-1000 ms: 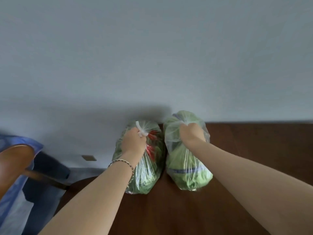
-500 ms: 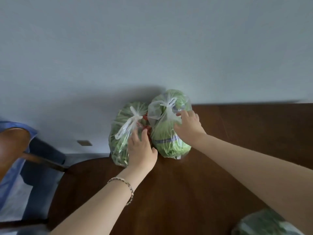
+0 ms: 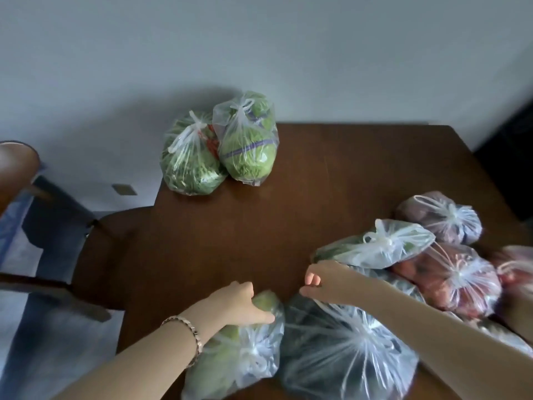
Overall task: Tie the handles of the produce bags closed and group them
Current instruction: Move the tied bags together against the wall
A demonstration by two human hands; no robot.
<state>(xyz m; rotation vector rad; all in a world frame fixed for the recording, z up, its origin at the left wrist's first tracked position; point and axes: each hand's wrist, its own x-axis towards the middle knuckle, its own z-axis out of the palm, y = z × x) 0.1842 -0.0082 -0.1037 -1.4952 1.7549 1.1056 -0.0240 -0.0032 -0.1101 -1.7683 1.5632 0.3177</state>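
Two tied clear bags stand together at the table's far left corner: a leafy greens bag (image 3: 190,163) and a cabbage bag (image 3: 249,153). My left hand (image 3: 239,303) grips the far end of a pale green produce bag (image 3: 230,350) lying at the near edge. Beside it lies a tied bag of dark produce (image 3: 346,353). My right hand (image 3: 326,281) hovers just over that bag's far end, its fingers loosely curled around nothing I can see. On the right several tied bags are heaped: a green one (image 3: 375,248), a purplish one (image 3: 438,217) and a red one (image 3: 450,280).
The brown wooden table (image 3: 317,186) stands against a pale wall. A wooden chair (image 3: 17,166) and a dark seat (image 3: 112,241) stand close to the table's left edge. Another red bag (image 3: 516,272) lies at the right border.
Both hands let go of the two green bags at the far corner and drew back to the near edge. The view tilted down, bringing the near bags and the right heap into sight.
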